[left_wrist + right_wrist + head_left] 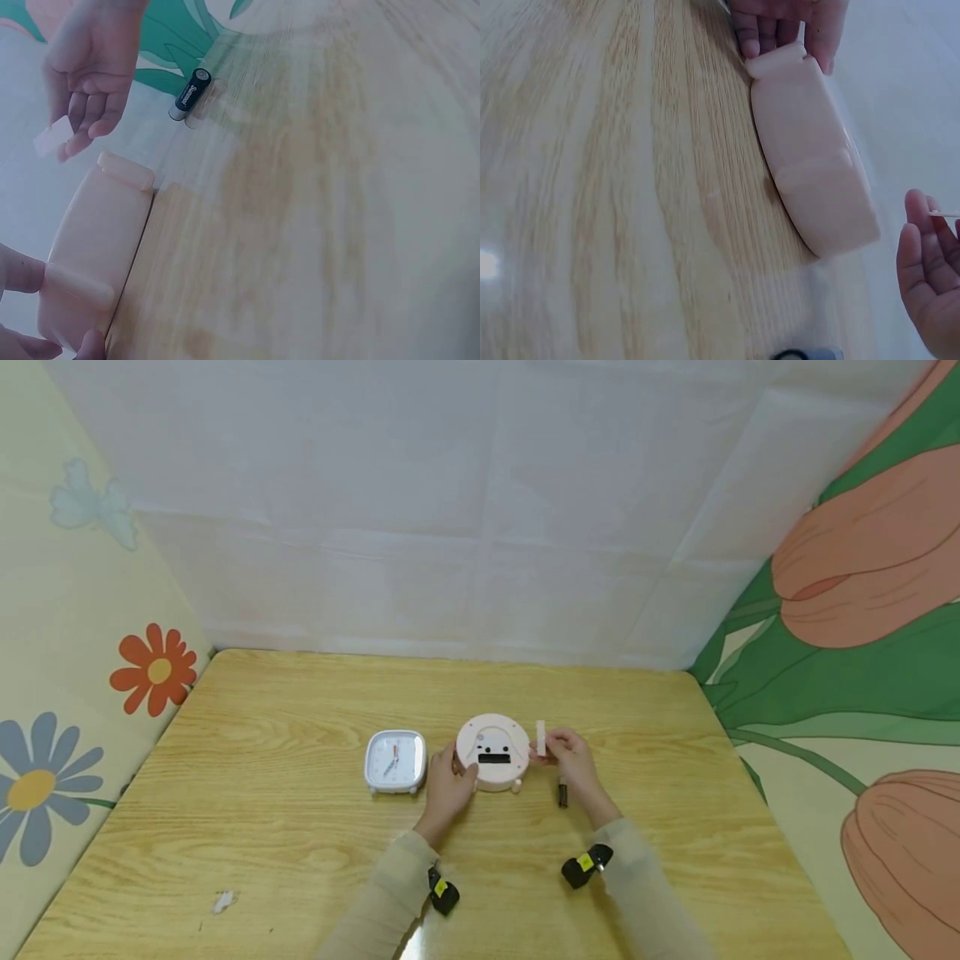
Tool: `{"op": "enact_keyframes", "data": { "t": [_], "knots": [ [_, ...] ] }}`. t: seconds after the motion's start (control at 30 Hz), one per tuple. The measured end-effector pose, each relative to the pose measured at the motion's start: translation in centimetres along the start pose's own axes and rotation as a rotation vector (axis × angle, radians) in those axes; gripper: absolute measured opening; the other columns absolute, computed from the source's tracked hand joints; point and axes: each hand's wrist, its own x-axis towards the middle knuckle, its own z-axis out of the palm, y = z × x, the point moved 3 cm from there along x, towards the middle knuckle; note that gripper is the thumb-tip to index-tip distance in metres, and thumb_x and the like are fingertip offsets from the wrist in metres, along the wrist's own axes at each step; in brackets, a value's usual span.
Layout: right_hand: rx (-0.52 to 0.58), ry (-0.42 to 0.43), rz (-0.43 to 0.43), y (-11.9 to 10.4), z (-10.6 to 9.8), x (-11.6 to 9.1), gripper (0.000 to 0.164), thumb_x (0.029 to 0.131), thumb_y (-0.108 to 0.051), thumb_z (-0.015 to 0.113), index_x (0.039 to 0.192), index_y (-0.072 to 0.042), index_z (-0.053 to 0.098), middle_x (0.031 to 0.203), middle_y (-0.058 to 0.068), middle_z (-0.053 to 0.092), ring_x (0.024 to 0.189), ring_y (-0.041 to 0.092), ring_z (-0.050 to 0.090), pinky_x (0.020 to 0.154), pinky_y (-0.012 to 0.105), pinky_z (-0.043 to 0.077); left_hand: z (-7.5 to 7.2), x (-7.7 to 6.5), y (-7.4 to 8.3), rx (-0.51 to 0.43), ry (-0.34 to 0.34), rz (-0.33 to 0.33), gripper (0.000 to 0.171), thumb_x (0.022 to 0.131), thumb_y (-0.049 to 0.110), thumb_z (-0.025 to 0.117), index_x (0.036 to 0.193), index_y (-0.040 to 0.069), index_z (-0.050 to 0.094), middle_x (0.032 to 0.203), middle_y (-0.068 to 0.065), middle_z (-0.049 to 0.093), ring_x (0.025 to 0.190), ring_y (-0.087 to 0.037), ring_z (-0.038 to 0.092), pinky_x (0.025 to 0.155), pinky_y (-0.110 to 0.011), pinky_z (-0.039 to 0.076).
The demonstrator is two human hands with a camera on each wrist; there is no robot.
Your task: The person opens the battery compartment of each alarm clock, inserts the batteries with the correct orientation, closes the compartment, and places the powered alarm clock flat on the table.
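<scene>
Right hand (574, 762) over wood-grain table (315, 852), flowered walls (82, 610)

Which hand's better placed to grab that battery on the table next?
Probably the right hand: the battery lies close by, though it's pinching a small pale piece. The left hand is farther, gripping the pink clock.

Surface (300, 843): wood-grained. Round pink clock (492, 775) lies back upward. Relative to it: white clock (396, 762), face up, near on the left; dark battery (563, 793), near on the right; whitish patch (224, 902), nature unclear, well left.
</scene>
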Motion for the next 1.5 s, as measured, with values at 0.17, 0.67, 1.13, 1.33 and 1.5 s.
{"op": "enact_keyframes", "data": {
  "t": [0.17,0.67,1.13,1.33,1.5],
  "knots": [
    [0.012,0.005,-0.019,0.0,-1.1,0.1,0.012,0.094,0.003,0.041,0.089,0.011,0.048,0.092,0.033,0.06,0.066,0.014,0.065,0.065,0.032,0.054,0.0,0.1,0.0,0.005,-0.006,0.003,0.056,0.079,0.012,0.063,0.127,-0.01,0.045,0.093,-0.014,0.05,0.082,-0.024,0.045,0.069,-0.033,0.04],
    [-0.168,0.034,-0.013,0.6,-4.3,0.5,0.015,0.094,0.002,0.041,0.095,0.016,0.047,0.084,0.026,0.061,0.066,0.011,0.063,0.063,0.029,0.053,-0.1,0.0,0.0,-0.003,0.0,0.0,0.055,0.079,0.012,0.062,0.126,-0.01,0.045,0.091,-0.014,0.049,0.083,-0.024,0.045,0.07,-0.033,0.04],
    [-0.504,-0.004,-0.045,1.9,-5.8,1.0,0.009,0.091,0.0,0.049,0.09,0.007,0.055,0.082,0.019,0.062,0.07,0.019,0.061,0.059,0.025,0.051,-0.1,0.0,0.0,0.008,-0.002,0.003,0.055,0.08,0.013,0.063,0.127,-0.009,0.046,0.089,-0.012,0.048,0.082,-0.023,0.044,0.069,-0.033,0.039],
    [-0.751,-0.018,-0.184,1.7,-5.7,0.9,0.006,0.087,-0.003,0.057,0.087,0.002,0.06,0.08,0.012,0.062,0.073,0.023,0.057,0.063,0.032,0.047,-0.1,0.1,0.1,0.01,0.001,-0.003,0.055,0.08,0.014,0.063,0.127,-0.009,0.046,0.087,-0.011,0.047,0.081,-0.023,0.044,0.069,-0.033,0.039],
    [-0.883,-0.013,-0.281,1.6,-5.5,0.8,0.006,0.084,-0.004,0.061,0.088,0.001,0.06,0.081,0.011,0.061,0.074,0.024,0.056,0.066,0.039,0.048,-0.1,0.1,0.0,0.021,-0.004,-0.011,0.055,0.08,0.015,0.063,0.127,-0.008,0.046,0.086,-0.01,0.047,0.081,-0.023,0.044,0.069,-0.033,0.039]
  ]
}}
